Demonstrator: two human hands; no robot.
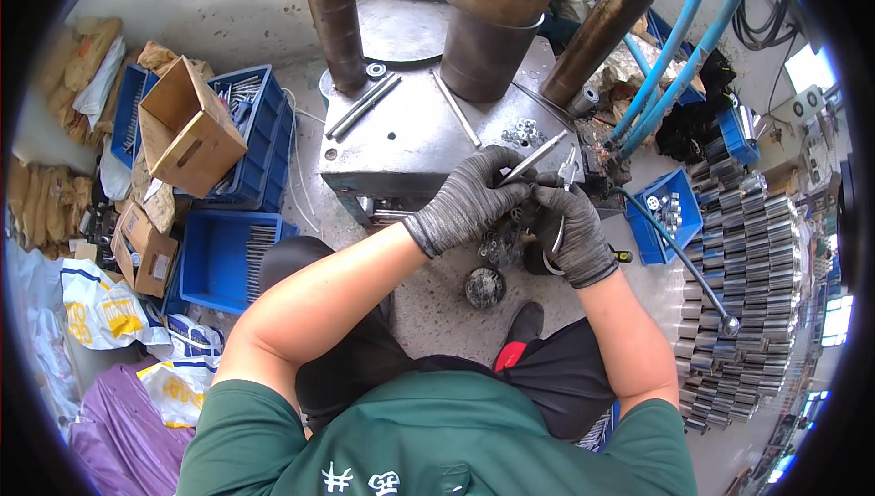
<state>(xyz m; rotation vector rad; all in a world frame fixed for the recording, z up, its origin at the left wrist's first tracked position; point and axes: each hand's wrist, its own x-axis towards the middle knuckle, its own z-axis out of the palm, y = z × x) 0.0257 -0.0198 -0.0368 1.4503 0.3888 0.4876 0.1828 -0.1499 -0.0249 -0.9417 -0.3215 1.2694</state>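
Grey knit work gloves cover both my hands, which meet just in front of the press's steel table (pixel 401 145). My left hand (pixel 465 202) is closed around a slim metal rod (pixel 536 159) that slants up to the right. Beside it, my right hand (pixel 576 233) is closed on a small shiny metal piece with a narrow tip (pixel 569 170); its lower part is hidden by the fingers. On the table just beyond lie a cluster of small metal rings (pixel 522 132), a single rod (pixel 456 108) and two rods side by side (pixel 365 106).
A thick steel cylinder (pixel 488 49) stands on the table between two columns. Below my hands is a round dark container (pixel 485 287). Blue crates (pixel 228 263) and a cardboard box (pixel 193 131) are at left. Stacked metal cylinders (pixel 743 295), a ball-ended lever (pixel 731 325) and blue hoses (pixel 670 58) occupy the right.
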